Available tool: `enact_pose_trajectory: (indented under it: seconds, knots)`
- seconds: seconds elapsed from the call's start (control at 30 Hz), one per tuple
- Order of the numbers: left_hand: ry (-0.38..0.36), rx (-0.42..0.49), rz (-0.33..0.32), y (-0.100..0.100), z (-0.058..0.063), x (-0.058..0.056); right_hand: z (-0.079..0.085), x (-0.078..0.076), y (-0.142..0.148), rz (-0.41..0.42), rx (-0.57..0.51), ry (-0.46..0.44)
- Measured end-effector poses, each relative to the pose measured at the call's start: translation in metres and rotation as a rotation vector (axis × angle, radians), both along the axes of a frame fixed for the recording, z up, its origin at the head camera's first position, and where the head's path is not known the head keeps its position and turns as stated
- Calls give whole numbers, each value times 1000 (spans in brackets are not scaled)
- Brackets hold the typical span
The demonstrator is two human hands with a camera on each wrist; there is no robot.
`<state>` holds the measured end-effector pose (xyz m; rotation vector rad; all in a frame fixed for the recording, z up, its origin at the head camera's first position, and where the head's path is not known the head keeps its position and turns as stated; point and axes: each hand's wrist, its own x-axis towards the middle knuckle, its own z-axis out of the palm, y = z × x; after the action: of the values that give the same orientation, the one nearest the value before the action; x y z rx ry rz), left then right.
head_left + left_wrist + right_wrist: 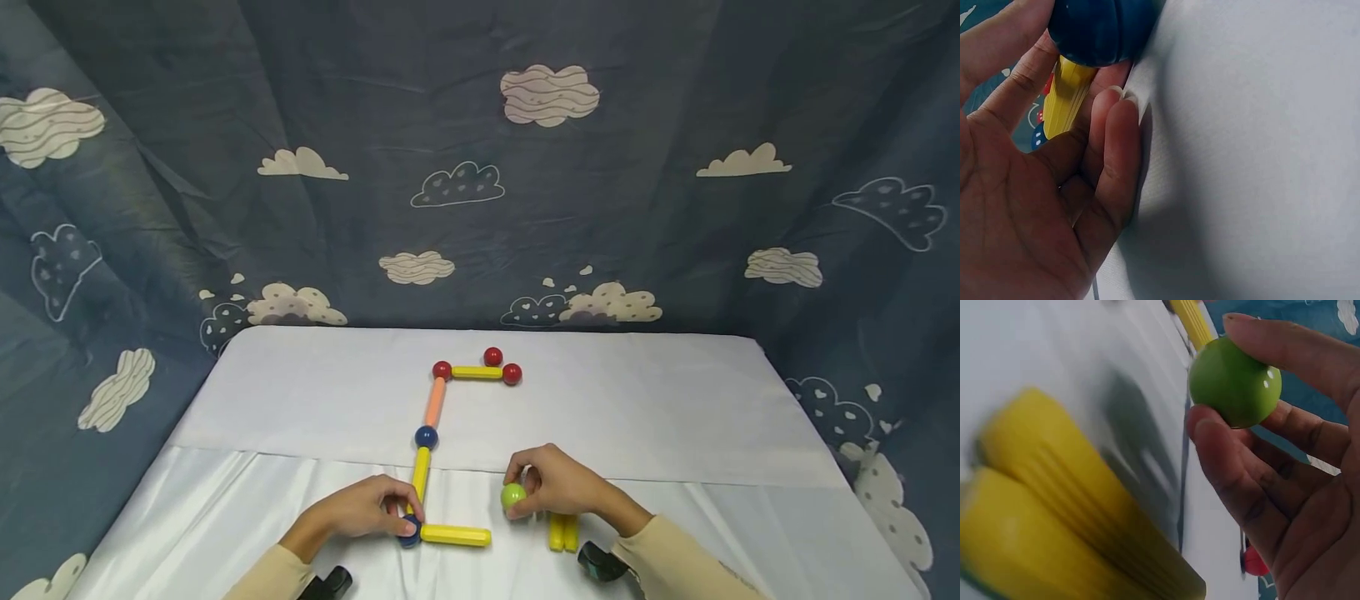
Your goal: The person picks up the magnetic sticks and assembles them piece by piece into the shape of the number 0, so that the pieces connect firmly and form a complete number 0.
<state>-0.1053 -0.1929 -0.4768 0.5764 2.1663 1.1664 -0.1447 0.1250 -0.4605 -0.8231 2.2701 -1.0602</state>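
My left hand (366, 507) pinches a blue ball (408, 540) at the near end of a chain of rods and balls lying on the white cloth. From that ball a yellow rod (456, 536) runs right, its far end bare. Another yellow rod (421, 475) runs away from it to a second blue ball (426, 437). Between thumb and fingertips, my right hand (561, 481) holds a green ball (1235, 382), just beyond the bare rod end. Beneath the right wrist lie two yellow rods (1085, 506), side by side and partly hidden in the head view.
Farther back the chain continues with an orange-pink rod (435, 402), a red ball (442, 370), a yellow rod (477, 372) and another red ball (512, 374). A third red ball (492, 357) sits just behind. A dark cloud-print curtain (465, 233) hangs behind the table.
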Motion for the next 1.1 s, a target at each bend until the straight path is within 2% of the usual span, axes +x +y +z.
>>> enact_pose_trajectory:
  seconds: [0.2, 0.5, 0.83, 1.1]
  knots:
    - [-10, 14, 3, -1, -1, 1, 1, 15, 0, 58, 30, -52]
    - [-4, 25, 3, -2, 1, 1, -4, 24, -6, 126, -15, -35]
    - [-22, -5, 9, -1, 1, 1, -12, 27, -12, 174, 33, -16]
    - [-24, -8, 18, 1, 0, 1, -11, 29, -15, 166, 5, -89]
